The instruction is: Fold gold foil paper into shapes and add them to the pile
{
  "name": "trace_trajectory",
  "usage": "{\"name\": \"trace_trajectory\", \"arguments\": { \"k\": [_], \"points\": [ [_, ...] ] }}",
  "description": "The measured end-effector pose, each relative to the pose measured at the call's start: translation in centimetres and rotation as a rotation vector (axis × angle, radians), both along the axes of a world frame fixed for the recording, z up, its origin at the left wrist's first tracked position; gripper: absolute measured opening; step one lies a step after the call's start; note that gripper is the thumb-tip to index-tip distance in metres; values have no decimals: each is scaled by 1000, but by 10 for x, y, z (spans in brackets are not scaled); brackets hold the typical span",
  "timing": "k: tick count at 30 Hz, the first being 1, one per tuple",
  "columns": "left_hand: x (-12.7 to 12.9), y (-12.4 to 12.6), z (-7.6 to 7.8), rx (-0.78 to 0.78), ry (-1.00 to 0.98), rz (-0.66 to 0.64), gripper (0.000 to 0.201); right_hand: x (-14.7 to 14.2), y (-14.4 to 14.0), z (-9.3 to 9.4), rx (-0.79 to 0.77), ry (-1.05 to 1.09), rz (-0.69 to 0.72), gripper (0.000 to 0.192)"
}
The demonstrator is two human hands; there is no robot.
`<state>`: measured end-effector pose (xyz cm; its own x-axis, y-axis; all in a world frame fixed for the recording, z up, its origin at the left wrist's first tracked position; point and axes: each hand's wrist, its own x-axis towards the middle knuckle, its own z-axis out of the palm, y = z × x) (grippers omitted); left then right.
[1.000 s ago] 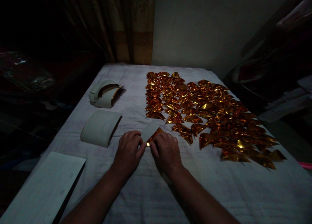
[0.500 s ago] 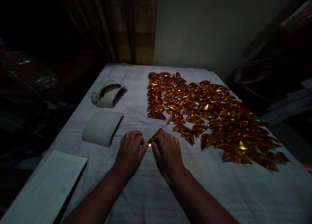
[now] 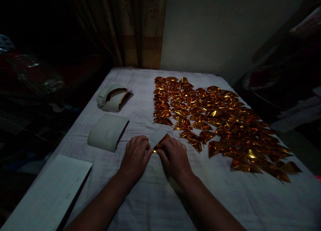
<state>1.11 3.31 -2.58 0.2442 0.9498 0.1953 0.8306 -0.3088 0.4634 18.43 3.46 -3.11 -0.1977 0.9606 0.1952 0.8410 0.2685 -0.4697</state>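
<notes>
A small sheet of gold foil paper (image 3: 157, 137), pale on its back, is held between my two hands just above or on the cloth; I cannot tell which. Its near edge is folded over and shows gold. My left hand (image 3: 136, 154) pinches the left end of that fold, thumb and fingers closed. The right end is gripped by my right hand (image 3: 174, 155), fingers curled and thumb pressed in. Rows of folded gold foil pieces (image 3: 198, 115) spread over the table beyond and to the right of my hands.
On the left lie a curved stack of pale paper (image 3: 107, 132) and, behind it, another curled paper stack (image 3: 112, 98). A long white box or board (image 3: 50, 194) rests at the near left. A pale cloth (image 3: 140, 204) covers the table; a curtain (image 3: 140, 30) hangs behind.
The view has shifted slightly, moving everything a little right and down. Both hands stay on the foil paper, and its gold fold looks narrower between the thumbs.
</notes>
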Motion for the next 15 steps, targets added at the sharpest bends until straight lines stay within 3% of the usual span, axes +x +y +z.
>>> {"name": "trace_trajectory", "arguments": {
  "k": [11,15],
  "points": [
    [-5,2,6,-62,-66,-43,9,14,0,2,-26,-13,-14,9],
    [5,2,9,-38,11,24,8,12,0,1,-15,-5,-22,9]
  ]
}}
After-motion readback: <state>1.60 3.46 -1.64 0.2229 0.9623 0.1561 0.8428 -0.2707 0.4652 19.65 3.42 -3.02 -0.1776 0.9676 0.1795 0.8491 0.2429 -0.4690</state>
